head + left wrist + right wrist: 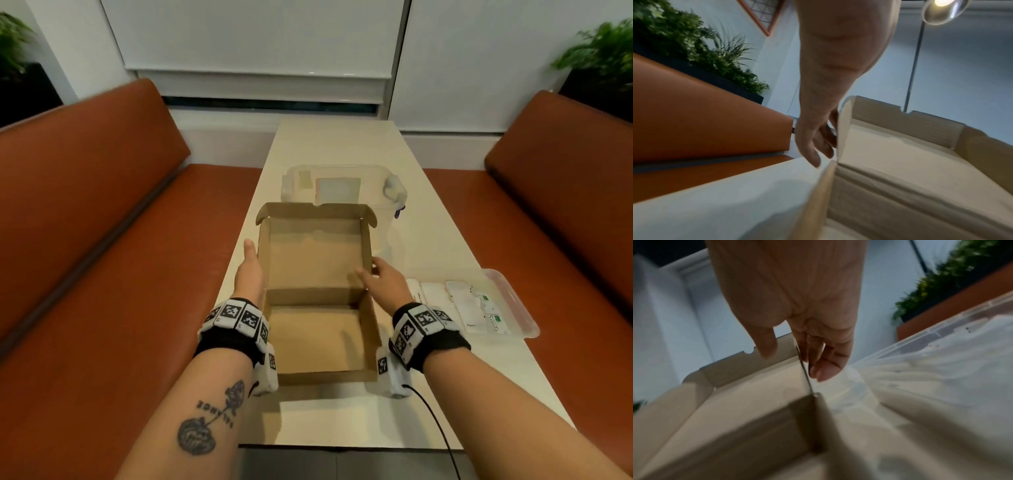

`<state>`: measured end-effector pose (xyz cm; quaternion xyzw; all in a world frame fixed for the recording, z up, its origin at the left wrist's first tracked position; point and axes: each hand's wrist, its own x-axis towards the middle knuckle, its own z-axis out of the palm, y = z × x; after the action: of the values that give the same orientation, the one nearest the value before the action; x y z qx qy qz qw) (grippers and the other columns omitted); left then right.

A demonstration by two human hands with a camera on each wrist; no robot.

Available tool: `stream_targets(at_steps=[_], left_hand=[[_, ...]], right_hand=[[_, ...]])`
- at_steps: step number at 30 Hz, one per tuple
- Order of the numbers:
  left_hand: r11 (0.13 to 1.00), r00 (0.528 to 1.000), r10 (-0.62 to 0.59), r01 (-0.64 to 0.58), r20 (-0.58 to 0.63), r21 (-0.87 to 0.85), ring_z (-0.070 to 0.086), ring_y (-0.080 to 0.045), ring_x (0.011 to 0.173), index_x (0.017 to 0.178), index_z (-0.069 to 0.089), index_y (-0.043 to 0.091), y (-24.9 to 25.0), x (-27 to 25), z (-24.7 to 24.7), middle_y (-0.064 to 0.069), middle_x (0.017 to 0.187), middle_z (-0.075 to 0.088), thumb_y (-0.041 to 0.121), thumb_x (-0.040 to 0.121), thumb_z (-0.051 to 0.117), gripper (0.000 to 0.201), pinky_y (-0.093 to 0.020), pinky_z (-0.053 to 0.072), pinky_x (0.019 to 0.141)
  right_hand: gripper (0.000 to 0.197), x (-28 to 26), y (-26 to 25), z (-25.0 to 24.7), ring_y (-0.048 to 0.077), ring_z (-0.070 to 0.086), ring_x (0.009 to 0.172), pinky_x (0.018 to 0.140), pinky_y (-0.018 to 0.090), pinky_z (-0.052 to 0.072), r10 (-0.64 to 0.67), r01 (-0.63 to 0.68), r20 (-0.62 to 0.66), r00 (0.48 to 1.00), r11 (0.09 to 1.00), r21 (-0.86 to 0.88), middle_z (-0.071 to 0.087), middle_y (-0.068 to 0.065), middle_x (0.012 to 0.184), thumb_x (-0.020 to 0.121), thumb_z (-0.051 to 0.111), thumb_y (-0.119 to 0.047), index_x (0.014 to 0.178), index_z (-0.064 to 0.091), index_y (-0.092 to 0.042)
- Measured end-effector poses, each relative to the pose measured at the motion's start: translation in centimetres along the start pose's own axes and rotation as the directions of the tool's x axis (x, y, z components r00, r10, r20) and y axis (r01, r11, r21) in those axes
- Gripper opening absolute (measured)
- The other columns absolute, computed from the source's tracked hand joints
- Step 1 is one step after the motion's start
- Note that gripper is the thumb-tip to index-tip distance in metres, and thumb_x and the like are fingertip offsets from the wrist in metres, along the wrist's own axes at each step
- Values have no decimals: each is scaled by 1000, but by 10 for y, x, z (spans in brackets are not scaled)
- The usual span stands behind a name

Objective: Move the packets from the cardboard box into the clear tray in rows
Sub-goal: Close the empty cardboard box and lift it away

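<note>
Box emptied — both hands at the lid.

Nearest, the cardboard box (322, 301) sits open and bare; the left hand (250, 270) lies flat, fingers straight, along the lid's left edge, while the right hand (385, 279) pinches the right edge — likely to close it. The packets (462, 303) lie in rows in the clear tray (513, 298) just right. Beyond, a lidded plastic tub (342, 185).
</note>
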<state>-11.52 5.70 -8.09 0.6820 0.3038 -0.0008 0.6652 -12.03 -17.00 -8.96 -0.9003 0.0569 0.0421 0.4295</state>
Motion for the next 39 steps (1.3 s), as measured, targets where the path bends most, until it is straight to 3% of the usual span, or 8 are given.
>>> stream_targets(at_steps=[3,6,13,17,21,26,33,39], left_hand=[[976,995,11,11,100,-216,61,-21,97,118,57,15,4,-6,-5,-5,111,62,62,97,18,64,-39,47,91],[918,983,7,65,181,-391,59,-29,113,128,51,13,5,-8,-7,-11,118,62,64,95,19,68,-51,43,102],[859,959,16,133,284,-494,67,-32,101,119,63,9,2,-8,-14,-20,109,69,83,80,15,96,-45,53,85],[876,941,34,135,337,-464,73,-24,81,102,71,18,-2,-8,-15,-9,94,75,72,88,35,66,-35,58,61],[868,973,38,80,227,-489,71,-14,65,99,64,17,-5,-8,-16,-3,84,72,35,100,41,29,-25,54,50],[918,985,107,-45,137,-395,67,-12,84,108,61,14,-7,-3,-27,-2,94,70,8,100,40,24,-26,54,76],[897,992,47,11,119,-442,62,-21,100,104,58,19,-20,-11,-52,-6,107,68,76,86,24,69,-41,48,89],[971,978,169,-144,125,-191,67,-15,75,106,65,17,-33,-18,-44,0,88,71,40,91,57,29,-26,52,62]], right_hand=[[59,1,-13,-4,25,53,114,93,45,48,103,-114,49,993,923,367,55,4,129,94,32,-58,135,46,-19],[62,-1,-21,-8,22,58,94,73,38,52,160,-184,92,983,793,581,57,1,107,92,23,-66,138,41,-27],[77,-1,-23,-15,37,56,106,92,52,47,159,-263,214,964,695,669,52,12,107,79,7,-82,135,42,-44],[71,-5,-29,-16,35,57,98,80,50,54,148,-319,298,943,662,678,56,9,111,73,14,-88,97,58,-38],[78,-6,-31,-13,30,50,106,82,49,53,129,-282,253,959,550,786,52,3,115,69,33,-88,112,58,-28],[39,-11,-24,-5,15,54,104,84,36,47,150,-217,159,976,585,782,65,-5,105,80,53,-66,100,61,-34],[29,-26,-23,11,15,59,87,74,34,53,85,-64,0,996,741,668,63,1,88,95,40,-45,86,57,-23],[25,-36,-2,36,22,57,96,84,39,48,-75,129,-185,980,945,300,64,6,100,94,41,-26,99,63,-15]])
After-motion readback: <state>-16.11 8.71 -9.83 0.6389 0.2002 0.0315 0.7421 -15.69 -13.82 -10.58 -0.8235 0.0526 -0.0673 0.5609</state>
